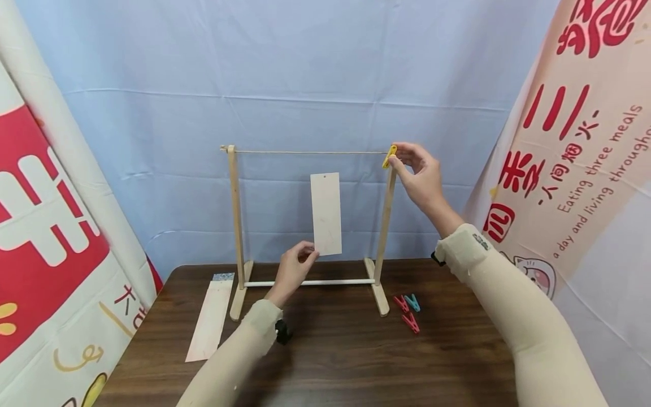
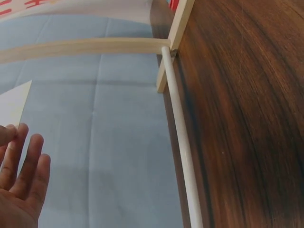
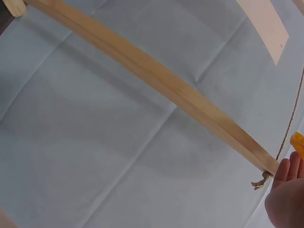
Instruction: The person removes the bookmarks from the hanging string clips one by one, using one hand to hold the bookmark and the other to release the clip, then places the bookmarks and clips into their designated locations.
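Note:
My left hand (image 1: 295, 268) pinches a pale card strip (image 1: 326, 215) by its lower left corner. The strip stands upright below the string, with a small hole near its top edge. In the left wrist view one corner of the card (image 2: 14, 104) shows between thumb and fingers. My right hand (image 1: 419, 172) pinches a yellow clothespin (image 1: 389, 156) at the top of the right post. The string (image 1: 310, 152) runs between the two posts of a wooden frame (image 1: 235, 215). In the right wrist view the yellow clothespin (image 3: 298, 142) is partly cut off by the edge.
Another pale strip (image 1: 209, 319) with a blue patterned end lies at the table's left. Red clothespins (image 1: 411, 323) and a blue clothespin (image 1: 413, 302) lie right of the frame's foot. A white bar (image 1: 330, 282) joins the feet. A blue cloth (image 1: 305, 68) hangs behind.

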`<state>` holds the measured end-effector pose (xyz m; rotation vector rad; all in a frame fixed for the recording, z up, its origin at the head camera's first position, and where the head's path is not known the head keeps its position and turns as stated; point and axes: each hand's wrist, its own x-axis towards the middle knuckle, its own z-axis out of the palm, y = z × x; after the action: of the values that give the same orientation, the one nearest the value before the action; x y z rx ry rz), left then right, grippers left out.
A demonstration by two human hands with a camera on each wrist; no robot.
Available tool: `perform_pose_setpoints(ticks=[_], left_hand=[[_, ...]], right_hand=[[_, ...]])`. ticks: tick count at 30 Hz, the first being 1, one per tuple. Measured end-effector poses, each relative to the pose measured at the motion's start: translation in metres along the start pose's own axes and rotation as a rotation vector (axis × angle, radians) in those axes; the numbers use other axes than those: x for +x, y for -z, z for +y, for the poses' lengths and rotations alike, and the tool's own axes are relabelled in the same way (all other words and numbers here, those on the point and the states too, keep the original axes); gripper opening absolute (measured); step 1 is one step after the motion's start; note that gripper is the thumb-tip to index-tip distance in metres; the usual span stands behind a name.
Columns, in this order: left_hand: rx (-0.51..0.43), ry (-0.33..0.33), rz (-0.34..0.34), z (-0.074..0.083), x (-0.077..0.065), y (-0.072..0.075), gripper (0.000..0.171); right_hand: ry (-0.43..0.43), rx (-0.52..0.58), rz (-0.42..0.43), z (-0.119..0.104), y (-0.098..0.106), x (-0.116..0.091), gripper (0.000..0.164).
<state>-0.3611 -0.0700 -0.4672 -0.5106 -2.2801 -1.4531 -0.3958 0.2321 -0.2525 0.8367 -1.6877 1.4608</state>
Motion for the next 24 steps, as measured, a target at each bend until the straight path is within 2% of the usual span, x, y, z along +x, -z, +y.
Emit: perform_pose_setpoints(ticks=[11,20,24], left_hand=[[0.011,0.014,0.032,-0.011,-0.008,0.011,0.010],[-0.016,0.028,0.062,-0.019,-0.019,0.018,0.012],[-0.017,0.054,0.063,-0.023,-0.023,0.019,0.013]], right_hand=[[-0.057,-0.007,-0.055,0.007,-0.002,-0.022,0.033],[-0.095,-0.032,-0.095,0.013,-0.006,-0.035,0.032],[-0.100,-0.031,-0.102,0.017,-0.007,-0.041,0.032]])
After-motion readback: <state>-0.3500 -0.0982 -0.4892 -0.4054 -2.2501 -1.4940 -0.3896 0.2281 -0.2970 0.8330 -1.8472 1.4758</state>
